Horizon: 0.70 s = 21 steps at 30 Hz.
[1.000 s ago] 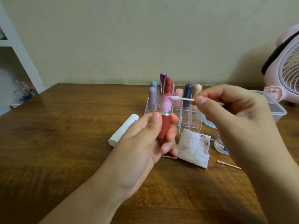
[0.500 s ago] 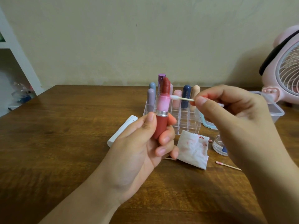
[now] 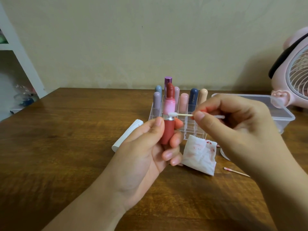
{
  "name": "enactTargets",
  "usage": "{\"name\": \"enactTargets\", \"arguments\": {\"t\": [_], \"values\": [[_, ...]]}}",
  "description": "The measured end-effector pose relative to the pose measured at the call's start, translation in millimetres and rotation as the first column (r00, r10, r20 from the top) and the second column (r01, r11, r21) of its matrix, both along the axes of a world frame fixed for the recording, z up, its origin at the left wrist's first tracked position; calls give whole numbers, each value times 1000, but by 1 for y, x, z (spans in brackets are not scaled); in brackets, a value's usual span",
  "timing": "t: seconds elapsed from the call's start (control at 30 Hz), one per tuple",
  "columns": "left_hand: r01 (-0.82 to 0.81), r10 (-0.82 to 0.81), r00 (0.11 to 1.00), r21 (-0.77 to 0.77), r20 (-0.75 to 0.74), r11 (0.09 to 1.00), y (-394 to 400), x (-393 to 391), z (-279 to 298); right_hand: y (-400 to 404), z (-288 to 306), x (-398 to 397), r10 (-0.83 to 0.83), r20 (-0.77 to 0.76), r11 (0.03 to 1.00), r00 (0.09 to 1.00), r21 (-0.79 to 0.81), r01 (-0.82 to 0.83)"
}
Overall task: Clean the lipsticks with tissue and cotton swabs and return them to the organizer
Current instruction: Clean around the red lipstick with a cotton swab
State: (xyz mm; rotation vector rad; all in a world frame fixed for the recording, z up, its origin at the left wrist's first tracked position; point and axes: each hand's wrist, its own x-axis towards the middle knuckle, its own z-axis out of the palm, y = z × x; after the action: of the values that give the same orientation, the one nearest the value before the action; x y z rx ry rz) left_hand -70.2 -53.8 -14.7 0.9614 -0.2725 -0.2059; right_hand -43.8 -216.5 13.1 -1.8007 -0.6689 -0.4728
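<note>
My left hand [image 3: 146, 157] grips an open lipstick [image 3: 168, 114] upright by its red base; its red bullet stands above a pink inner tube. My right hand [image 3: 236, 130] pinches a cotton swab [image 3: 180, 114] whose white tip touches the bottom of the pink tube, just above the silver ring. Behind stands the clear organizer [image 3: 190, 125] holding several capped lipsticks. A stained tissue [image 3: 199, 155] lies in front of it.
A white lipstick cap [image 3: 126, 135] lies left of my left hand. A used swab [image 3: 235, 171] lies on the wooden table [image 3: 58, 147]. A clear plastic box [image 3: 281, 114] and a pink fan [image 3: 295, 75] stand at the right. A white shelf [image 3: 20, 52] is far left.
The swab tip has slid down the pink tube from its upper part to the silver ring. Both hands stayed in nearly the same place.
</note>
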Motion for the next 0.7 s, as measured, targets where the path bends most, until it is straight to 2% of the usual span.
{"name": "enactTargets", "arguments": {"t": [0.4, 0.57, 0.7], "values": [[-28, 28, 999, -12, -19, 1000, -2, 1, 0, -2, 1, 0, -56, 54, 998, 997, -9, 56], [-42, 42, 999, 15, -24, 999, -3, 0, 2, -1, 1, -1, -29, 57, 998, 998, -55, 32], [-80, 82, 996, 51, -39, 995, -3, -2, 3, -1, 2, 0, -70, 70, 997, 995, -18, 71]]}}
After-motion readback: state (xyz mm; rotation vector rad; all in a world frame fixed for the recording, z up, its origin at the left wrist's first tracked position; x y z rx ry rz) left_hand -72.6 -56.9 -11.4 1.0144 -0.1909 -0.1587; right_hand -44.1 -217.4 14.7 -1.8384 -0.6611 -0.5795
